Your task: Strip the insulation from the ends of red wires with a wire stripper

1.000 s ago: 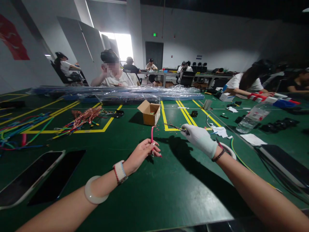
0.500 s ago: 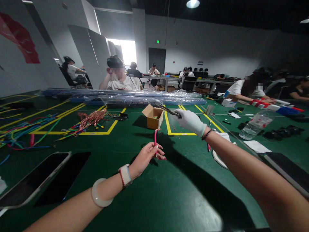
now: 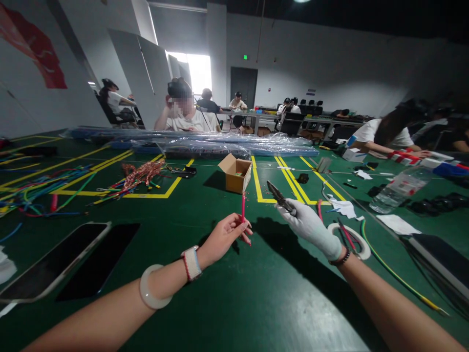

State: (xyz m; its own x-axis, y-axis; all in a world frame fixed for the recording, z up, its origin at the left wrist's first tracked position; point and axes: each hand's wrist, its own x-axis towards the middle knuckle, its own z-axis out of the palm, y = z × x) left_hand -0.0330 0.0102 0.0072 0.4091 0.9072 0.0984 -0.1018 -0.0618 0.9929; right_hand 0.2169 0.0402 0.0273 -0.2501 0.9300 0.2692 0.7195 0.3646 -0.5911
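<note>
Between the fingertips of my bare left hand (image 3: 225, 237) stands a short red wire (image 3: 243, 208), held nearly upright. My gloved right hand (image 3: 309, 227) is closed around a dark pair of pliers (image 3: 280, 195), whose jaws point up and to the left. The pliers are apart from the wire. Just beyond the wire sits a small open cardboard box (image 3: 238, 182) with small bits inside that I cannot make out. Tiny scraps lie on the green table (image 3: 256, 313) beside the box.
At left lie a bundle of coloured wires (image 3: 66, 183), a heap of copper strands (image 3: 144, 173) and two phones (image 3: 98, 261). On the right are a white tape roll (image 3: 364, 249), a green-yellow wire (image 3: 394, 278) and a plastic bottle (image 3: 399, 190). Plastic-wrapped lengths (image 3: 220, 144) cross the back.
My right hand with the pliers has come down and nearer, away from beside the box. My left hand keeps the red wire, now straighter and more upright. The view has tilted slightly.
</note>
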